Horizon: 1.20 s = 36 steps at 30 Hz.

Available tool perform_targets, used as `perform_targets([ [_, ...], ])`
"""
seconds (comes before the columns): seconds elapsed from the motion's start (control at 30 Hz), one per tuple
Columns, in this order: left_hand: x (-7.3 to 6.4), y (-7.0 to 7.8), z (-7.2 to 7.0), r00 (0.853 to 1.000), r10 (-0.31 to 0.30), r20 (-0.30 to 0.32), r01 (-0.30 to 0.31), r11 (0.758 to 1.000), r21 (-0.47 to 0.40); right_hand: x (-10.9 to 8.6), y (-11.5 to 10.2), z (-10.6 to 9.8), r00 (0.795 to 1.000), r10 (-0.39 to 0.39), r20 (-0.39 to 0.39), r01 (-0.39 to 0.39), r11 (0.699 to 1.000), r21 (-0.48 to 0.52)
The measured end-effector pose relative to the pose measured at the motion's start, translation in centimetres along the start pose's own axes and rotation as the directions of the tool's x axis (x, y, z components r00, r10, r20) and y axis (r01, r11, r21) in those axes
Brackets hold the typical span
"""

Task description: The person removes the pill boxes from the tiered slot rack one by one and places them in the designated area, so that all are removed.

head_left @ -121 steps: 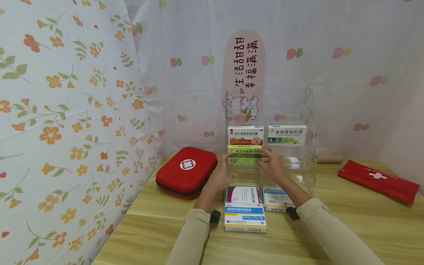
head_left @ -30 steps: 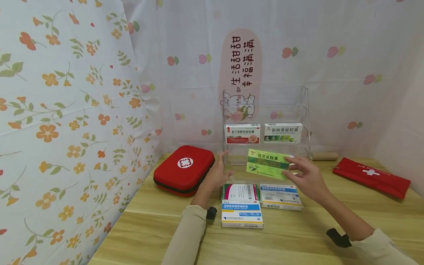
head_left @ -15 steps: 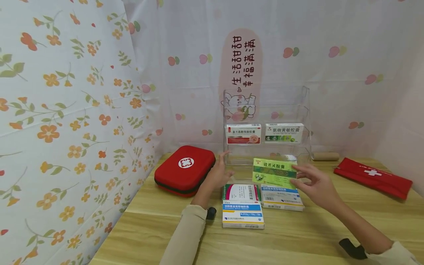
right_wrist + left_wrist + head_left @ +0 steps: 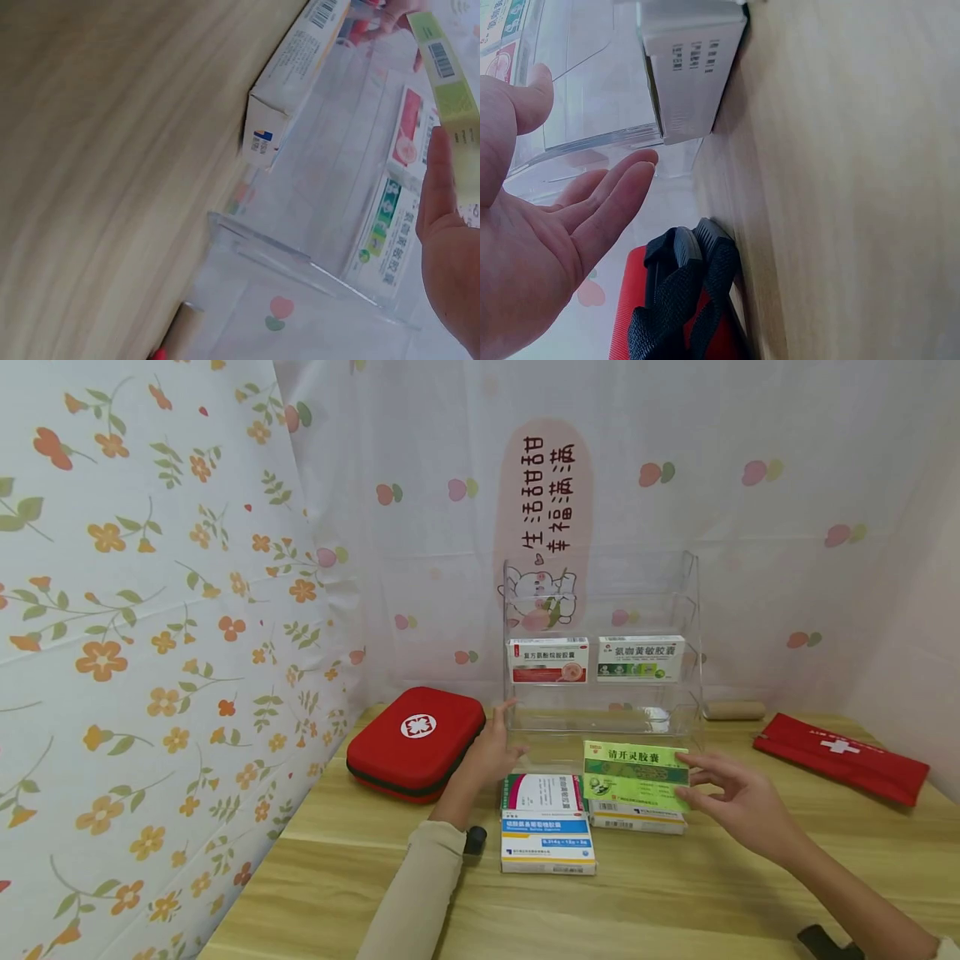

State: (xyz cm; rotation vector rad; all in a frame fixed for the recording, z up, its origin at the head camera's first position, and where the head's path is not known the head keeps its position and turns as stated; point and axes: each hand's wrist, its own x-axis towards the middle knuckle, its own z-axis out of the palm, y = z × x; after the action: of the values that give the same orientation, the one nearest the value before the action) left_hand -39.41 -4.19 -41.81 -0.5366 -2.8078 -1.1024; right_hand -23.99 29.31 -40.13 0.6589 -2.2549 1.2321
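Observation:
My right hand [image 4: 738, 797] pinches a green medicine box [image 4: 636, 775] by its right end. The box is in the air in front of the clear acrylic rack [image 4: 577, 723], overlapping a white-and-blue medicine box [image 4: 637, 822] behind it. In the right wrist view, the green box [image 4: 450, 90] shows its narrow barcode side above my fingers. My left hand [image 4: 487, 758] is at the rack's left side with fingers extended. Nothing is in that hand [image 4: 532, 255] in the left wrist view; whether its fingertips touch the rack cannot be told.
Two medicine boxes, one red-and-white [image 4: 549, 662] and one white-and-green [image 4: 640, 660], stand on a rack tier. A pink-and-green box [image 4: 543, 792] and a white-blue box [image 4: 547, 843] lie in front. A red case [image 4: 416, 743] is left, a red pouch [image 4: 840, 758] right, a cardboard-coloured roll [image 4: 735, 710] behind.
My right hand has taken the green box off the rack tier and brought it down, rightward and nearer. My left hand has stayed beside the rack.

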Motion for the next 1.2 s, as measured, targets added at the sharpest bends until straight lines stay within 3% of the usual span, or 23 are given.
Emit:
perform_targets([
  [0.4,0.0,0.0,-0.1,1.0,-0.01,-0.005,0.01,1.0,0.01,-2.2,-0.3,-1.0,0.991,0.092,0.092,-0.094,0.995,0.016],
  [0.67,-0.1,0.2,0.0,1.0,-0.007,-0.008,0.007,1.0,0.0,-3.2,0.0,-1.6,0.974,0.169,0.153,-0.171,0.985,-0.004],
  [0.97,0.0,0.3,-0.2,1.0,0.017,-0.008,-0.017,1.0,0.009,-3.8,0.1,-1.8,0.924,0.26,0.281,-0.287,0.956,0.059],
  [1.2,0.0,0.3,0.0,1.0,0.002,-0.001,-0.002,1.0,-0.016,-4.2,0.3,-1.7,0.894,0.259,0.365,-0.323,0.938,0.128],
])
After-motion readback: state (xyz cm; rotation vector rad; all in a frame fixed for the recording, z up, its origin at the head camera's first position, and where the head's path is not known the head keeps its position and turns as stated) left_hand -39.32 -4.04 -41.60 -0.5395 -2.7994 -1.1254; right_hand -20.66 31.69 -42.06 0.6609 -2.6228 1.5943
